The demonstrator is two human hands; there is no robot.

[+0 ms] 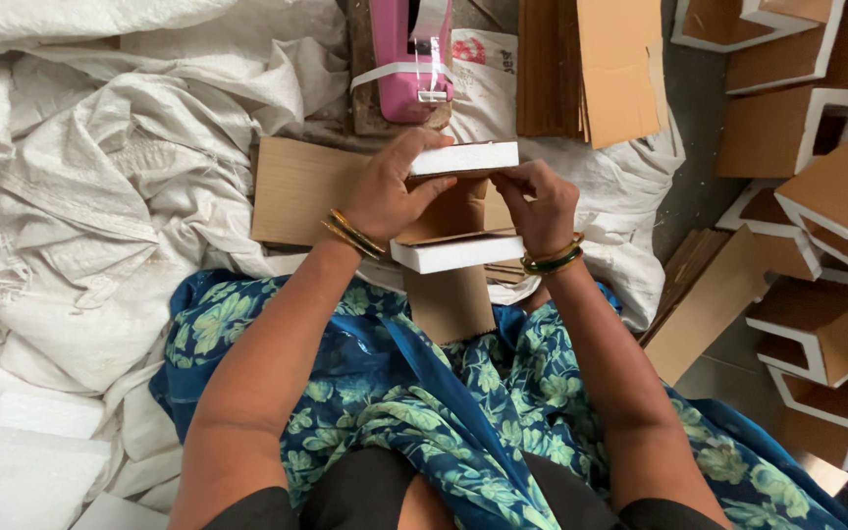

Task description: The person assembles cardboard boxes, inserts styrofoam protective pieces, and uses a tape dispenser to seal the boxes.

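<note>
Seated amid sacks | left hand (385, 196) and right hand (540, 208) each pinching folded cardboard piece (451, 211) edged with white foam | pink tape dispenser (410, 59) beyond

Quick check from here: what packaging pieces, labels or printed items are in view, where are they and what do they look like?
Cardboard-and-foam piece: between both hands, brown card, white foam strips.
Finished corner pieces: piled right, brown with white edges.
Flat cardboard sheets: stacked top centre, brown.
Printed sack: beneath pink tape dispenser, white, red marking.

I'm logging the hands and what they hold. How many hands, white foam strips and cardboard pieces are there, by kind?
Hands: 2, the left hand and right hand
White foam strips: 2
Cardboard piece joining them: 1
Total: 5
</note>
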